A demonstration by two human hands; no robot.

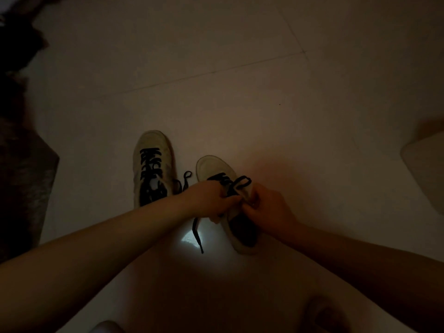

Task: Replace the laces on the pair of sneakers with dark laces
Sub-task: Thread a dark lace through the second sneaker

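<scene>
Head view, dim light: both hands meet over the right sneaker (230,203) on the tiled floor (240,92). The left hand (211,200) has its fingers curled round the dark lace (240,185) at the shoe's upper eyelets; the right hand (266,205) pinches the same lace just beside it, knuckles touching the left hand's fingertips. A loop of that lace stands up above the two hands, and one loose end (197,233) hangs down from the left hand to the floor, crossing a small bright patch of light (189,239). The right sneaker lies under the hands, toe pointing away from the person and tilted to the left, its heel nearest the person. The left sneaker (152,168) stands just beside it, further away, already threaded with a dark lace whose free ends (185,180) trail on the floor between the two shoes. A dark cloth (21,164) lies along the floor's left edge.
</scene>
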